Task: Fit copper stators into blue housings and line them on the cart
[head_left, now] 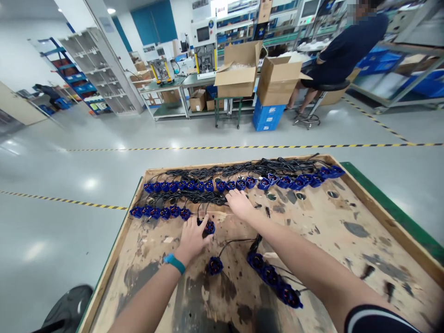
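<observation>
left hand (193, 237), fingers spread, is touching a blue socket (210, 227); right hand (240, 204), pinch unclear, is meeting cables (204, 197), best kept straight toward the surface (322, 223)'s far edge.

Your left wristband (174, 263): teal, 7 o'clock | your right sleeve (378, 322): dark, white-striped near the edge, 4 o'clock

Left hand (193, 235) touches a blue round part (210, 227).

Connector rows (200, 186) before cables (284, 164) (seemingly touching)
</observation>
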`<state>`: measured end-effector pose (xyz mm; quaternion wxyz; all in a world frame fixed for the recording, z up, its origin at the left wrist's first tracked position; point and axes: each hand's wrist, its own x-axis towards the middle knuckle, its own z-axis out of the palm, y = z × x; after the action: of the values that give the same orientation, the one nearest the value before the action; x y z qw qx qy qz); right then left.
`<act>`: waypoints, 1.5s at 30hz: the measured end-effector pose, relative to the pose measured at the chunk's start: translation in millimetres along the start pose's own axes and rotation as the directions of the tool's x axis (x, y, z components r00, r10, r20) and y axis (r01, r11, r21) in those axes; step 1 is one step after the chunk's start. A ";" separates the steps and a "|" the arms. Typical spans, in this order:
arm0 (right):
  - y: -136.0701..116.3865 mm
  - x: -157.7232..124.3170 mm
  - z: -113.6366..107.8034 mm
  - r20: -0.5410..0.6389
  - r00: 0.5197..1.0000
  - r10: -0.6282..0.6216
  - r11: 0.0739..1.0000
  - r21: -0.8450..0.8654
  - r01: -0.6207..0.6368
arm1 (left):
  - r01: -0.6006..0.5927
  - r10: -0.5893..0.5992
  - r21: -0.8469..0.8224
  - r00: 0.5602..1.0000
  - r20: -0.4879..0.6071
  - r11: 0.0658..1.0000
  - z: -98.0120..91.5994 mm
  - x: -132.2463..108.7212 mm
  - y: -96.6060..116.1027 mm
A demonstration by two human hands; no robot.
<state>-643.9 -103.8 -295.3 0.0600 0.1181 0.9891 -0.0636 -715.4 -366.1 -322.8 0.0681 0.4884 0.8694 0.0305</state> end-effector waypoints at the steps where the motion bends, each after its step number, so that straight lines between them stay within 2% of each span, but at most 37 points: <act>1: 5.5 5.7 -1.7 -0.004 1.000 0.020 1.000 0.000 -0.020 | 0.001 0.000 0.009 1.000 -0.013 1.000 -1.0 11.1 0.7; 4: 14.4 13.6 -5.6 -0.016 0.997 0.071 0.997 0.005 -0.071 | -0.029 0.030 0.031 0.999 -0.029 0.999 -2.5 39.5 -1.4; 6: 8.6 7.7 -6.7 -0.042 0.995 0.088 0.996 0.008 -0.088 | -0.059 0.060 0.047 0.997 -0.042 0.997 -2.0 50.6 -6.1; 9: -19.5 -13.1 -2.5 -0.102 0.993 0.052 0.997 0.063 -0.045 | -0.084 0.087 0.074 0.995 -0.045 0.994 0.1 54.0 -14.9; 11: -43.9 -25.6 5.0 -0.107 0.994 0.025 0.983 0.183 -0.005 | -0.085 0.088 0.090 0.996 -0.034 0.992 2.0 50.8 -20.1; 15: -76.2 -27.1 22.2 0.008 0.999 0.044 0.901 0.432 -0.043 | -0.071 0.074 0.087 0.997 -0.030 0.994 4.4 46.7 -26.4; 18: -80.1 -15.3 29.6 0.040 0.998 0.049 0.866 0.497 -0.062 | -0.040 0.045 0.102 0.998 -0.047 0.994 5.0 50.8 -27.7; 25: -87.1 8.5 32.8 -0.004 0.994 0.109 0.844 0.529 -0.091 | 0.029 -0.018 0.145 0.997 -0.077 0.989 1.7 64.7 -25.6; 29: -85.2 -0.3 26.0 0.001 0.991 0.136 0.830 0.546 -0.114 | 0.082 -0.067 0.154 0.993 -0.095 0.985 -2.5 68.8 -18.5; 32: -52.5 -33.3 14.1 -0.010 0.995 0.096 0.862 0.501 -0.078 | 0.109 -0.096 0.133 0.990 -0.100 0.985 -2.6 70.6 -10.7; 35: 1.3 -83.7 -3.2 0.063 0.998 0.006 0.922 0.386 -0.030 | 0.115 -0.103 0.113 0.988 -0.111 0.987 -1.4 64.9 -5.7; 37: 32.5 -120.1 -14.9 0.102 0.995 -0.015 0.954 0.299 -0.017 | 0.093 -0.080 0.087 0.986 -0.143 0.992 -1.3 51.5 -4.8; 39: 49.7 -154.9 -23.2 0.101 0.995 0.020 0.971 0.233 -0.043 | -0.006 0.011 0.029 0.985 -0.174 1.000 -1.8 28.4 -3.7; 40: 52.4 -171.2 -25.5 0.099 0.994 0.045 0.974 0.219 -0.066 | -0.104 0.101 -0.010 0.979 -0.179 0.995 -2.2 13.9 -2.0; 42: 50.2 -201.6 -26.1 0.127 0.988 0.089 0.967 0.225 -0.116 | -0.361 0.348 -0.080 0.926 -0.144 0.929 -2.9 -17.3 5.5; 45: 46.3 -243.1 -20.5 0.230 0.963 0.139 0.947 0.254 -0.197 | -0.659 0.661 -0.112 0.750 -0.028 0.743 -1.8 -53.8 26.4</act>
<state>-400.3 -111.2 -247.8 0.1517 0.2020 0.9452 -0.2067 -665.7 -398.2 -313.1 0.0869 0.7596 0.6368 0.0991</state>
